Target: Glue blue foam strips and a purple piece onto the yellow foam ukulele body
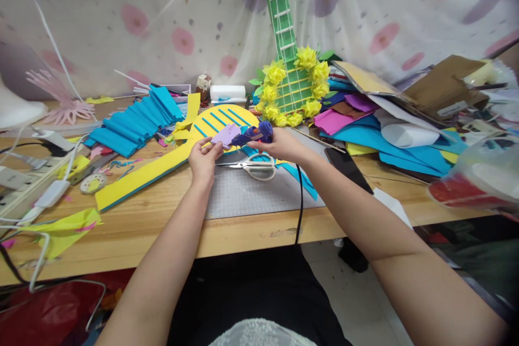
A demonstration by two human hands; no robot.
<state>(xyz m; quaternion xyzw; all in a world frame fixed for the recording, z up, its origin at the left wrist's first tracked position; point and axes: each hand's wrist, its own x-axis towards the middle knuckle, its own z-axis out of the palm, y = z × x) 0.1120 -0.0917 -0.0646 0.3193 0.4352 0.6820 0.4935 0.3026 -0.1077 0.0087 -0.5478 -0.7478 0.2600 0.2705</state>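
Note:
Between its fingers my left hand [205, 158] pinches a small piece of lilac paper [227, 134]. My right hand [281, 143] grips a dark blue glue gun [253, 134], its nozzle close to the lilac paper; a small red light shows on it. Beneath both hands lies a yellow paper guitar shape [150, 173] with blue strips on its round body. A pair of scissors [259, 166] with pale handles rests on the grey cutting mat [243, 203]. The gun's black cord [300, 205] hangs over the table edge.
A green guitar [279, 21] ringed with yellow paper flowers leans at the back. Pleated blue paper [135, 119] lies left of it. Stacked coloured sheets [365, 130] and a clear plastic container [478, 178] sit right; a power strip [28, 178] and cables are at left.

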